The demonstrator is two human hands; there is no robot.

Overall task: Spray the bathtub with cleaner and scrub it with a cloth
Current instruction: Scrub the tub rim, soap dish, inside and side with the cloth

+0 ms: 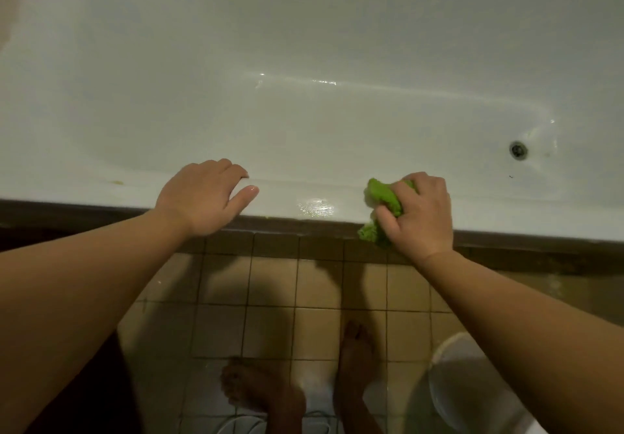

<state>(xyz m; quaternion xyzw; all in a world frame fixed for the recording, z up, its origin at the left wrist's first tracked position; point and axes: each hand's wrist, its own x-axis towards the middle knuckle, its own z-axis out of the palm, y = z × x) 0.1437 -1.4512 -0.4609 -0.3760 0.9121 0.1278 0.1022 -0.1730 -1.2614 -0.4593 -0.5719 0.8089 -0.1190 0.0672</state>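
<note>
Right hand half-hiding green cloth

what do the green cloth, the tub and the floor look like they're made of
Green cloth: soft, nubby fabric, possibly microfiber; it bunches under the right hand.
Bathtub: hard glossy white surface, enamel or acrylic, can't tell which; sharp light glints on the rim.
Floor: square tan tiles with dark grout lines, likely ceramic.
</note>
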